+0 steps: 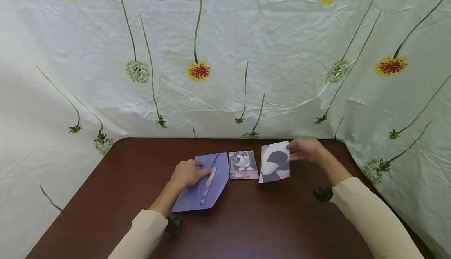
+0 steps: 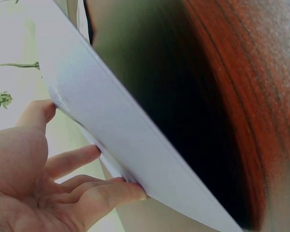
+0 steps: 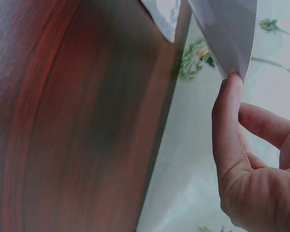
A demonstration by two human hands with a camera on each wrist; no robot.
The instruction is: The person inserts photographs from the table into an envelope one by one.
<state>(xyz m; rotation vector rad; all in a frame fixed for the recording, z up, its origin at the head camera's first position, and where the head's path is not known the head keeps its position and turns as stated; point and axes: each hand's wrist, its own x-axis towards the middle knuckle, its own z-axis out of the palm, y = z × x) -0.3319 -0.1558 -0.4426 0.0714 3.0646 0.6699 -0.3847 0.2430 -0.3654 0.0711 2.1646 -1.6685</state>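
On the table, my left hand [image 1: 188, 172] grips a purple envelope [image 1: 220, 184], its thumb beside a narrow colourful card [image 1: 209, 182] that shows in the envelope's opening. In the left wrist view the envelope [image 2: 116, 125] stands slightly off the table, with the left fingertips [image 2: 135, 191] against it. My right hand [image 1: 305, 149] pinches the right edge of a photo card [image 1: 275, 163] with a black-and-white picture, tilted up from the table. The card's pale back [image 3: 229, 34] faces the right wrist view. Between envelope and card lies a photo of a cat [image 1: 243, 165].
The dark brown wooden table [image 1: 246, 220] reaches back to a white cloth [image 1: 225, 35] with printed flowers, which hangs behind and at the sides. A black wrist device [image 1: 174, 225] sits at the left cuff, another black device [image 1: 322, 193] at the right.
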